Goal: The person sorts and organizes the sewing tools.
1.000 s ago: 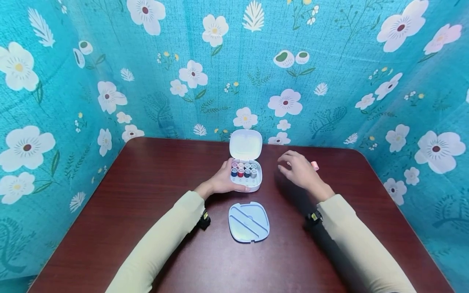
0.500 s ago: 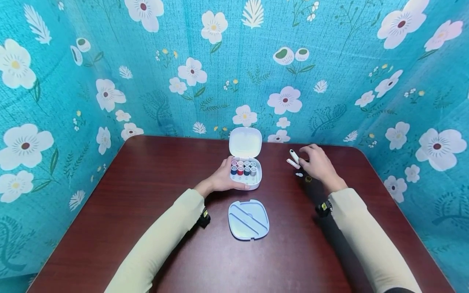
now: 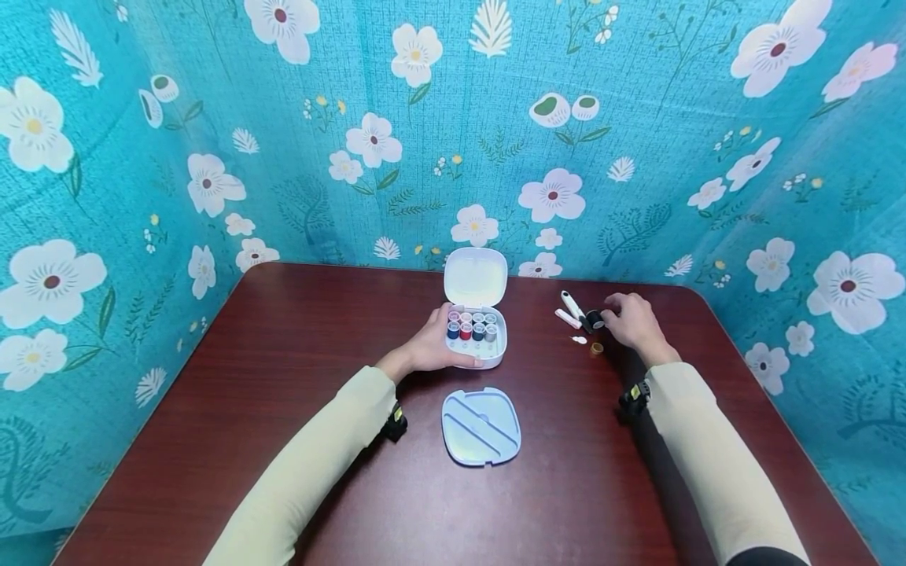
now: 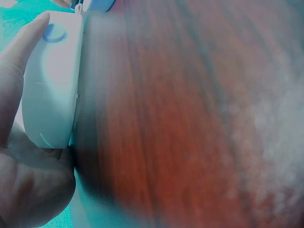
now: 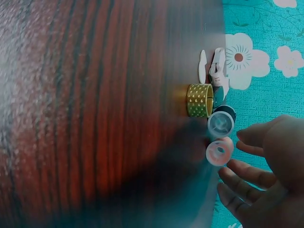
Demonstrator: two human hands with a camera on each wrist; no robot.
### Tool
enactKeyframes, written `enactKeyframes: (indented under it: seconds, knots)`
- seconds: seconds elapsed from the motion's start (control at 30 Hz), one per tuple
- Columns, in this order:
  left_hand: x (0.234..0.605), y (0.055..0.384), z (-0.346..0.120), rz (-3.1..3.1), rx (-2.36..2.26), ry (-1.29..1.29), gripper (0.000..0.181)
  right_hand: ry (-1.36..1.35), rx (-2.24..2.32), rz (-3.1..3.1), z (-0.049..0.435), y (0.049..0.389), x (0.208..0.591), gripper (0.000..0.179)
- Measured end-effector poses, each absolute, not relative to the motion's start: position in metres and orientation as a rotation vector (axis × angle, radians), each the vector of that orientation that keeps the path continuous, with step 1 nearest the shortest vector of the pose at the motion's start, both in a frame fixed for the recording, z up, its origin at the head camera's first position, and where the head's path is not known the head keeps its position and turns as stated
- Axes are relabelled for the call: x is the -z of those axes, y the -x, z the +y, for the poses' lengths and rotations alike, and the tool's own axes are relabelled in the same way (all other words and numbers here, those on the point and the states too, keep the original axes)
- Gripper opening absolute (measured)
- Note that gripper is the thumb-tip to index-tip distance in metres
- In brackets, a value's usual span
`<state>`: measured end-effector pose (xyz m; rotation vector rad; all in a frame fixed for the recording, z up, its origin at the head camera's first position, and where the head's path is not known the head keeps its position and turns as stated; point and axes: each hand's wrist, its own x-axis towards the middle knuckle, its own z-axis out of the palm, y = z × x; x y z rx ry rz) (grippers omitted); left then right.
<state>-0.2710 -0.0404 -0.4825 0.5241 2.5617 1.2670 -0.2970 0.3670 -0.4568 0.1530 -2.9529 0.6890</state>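
Note:
My left hand [image 3: 428, 346] grips the left side of a white sewing box [image 3: 499, 350], its thumb along the front wall. The box's hinged lid stands up, and several thread spools [image 3: 465, 332] sit inside in two rows. My right hand [image 3: 637, 324] hovers at the right of the table with fingers spread and slightly bent, beside a black thread spool [image 3: 595, 319]. A pink thread spool [image 5: 220, 153] shows right at its fingertips in the right wrist view; from the head view the hand hides it. A gold thimble [image 5: 199, 100] stands close by.
Beyond the thimble lie a small white needle threader [image 3: 580, 340], a white tool with a dark end [image 3: 569, 302] and a short pale pink stick [image 3: 567, 318]. A pale blue tray insert [image 3: 481, 426] lies in front of the box. A floral curtain [image 3: 396, 181] hangs behind the table.
My right hand has moved right, away from the box, uncovering the small tools, the thimble and the black spool. My left hand stays on the box.

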Motion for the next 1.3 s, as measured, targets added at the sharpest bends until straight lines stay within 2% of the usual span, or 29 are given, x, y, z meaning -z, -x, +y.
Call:
enactKeyframes:
  seconds: [0.3, 0.87, 1.1, 1.3]
  knots:
    - [0.484, 0.272, -0.040, 2.558, -1.274, -0.536, 0.119, -0.090, -0.705, -2.949, 0.371, 0.296, 0.460, 0.021]
    - [0.478, 0.268, -0.041, 2.552, -1.290, -0.516, 0.121, 0.083, -1.015, -2.974, 0.381, 0.278, 0.454, 0.026]
    - [0.478, 0.269, -0.041, 2.574, -1.286, -0.530, 0.118, -0.028, -1.349, -2.873, 0.356, 0.272, 0.444, 0.031]
    - [0.479, 0.269, -0.040, 2.567, -1.272, -0.525, 0.117, -0.101, -1.393, -2.868, 0.325, 0.268, 0.434, 0.028]
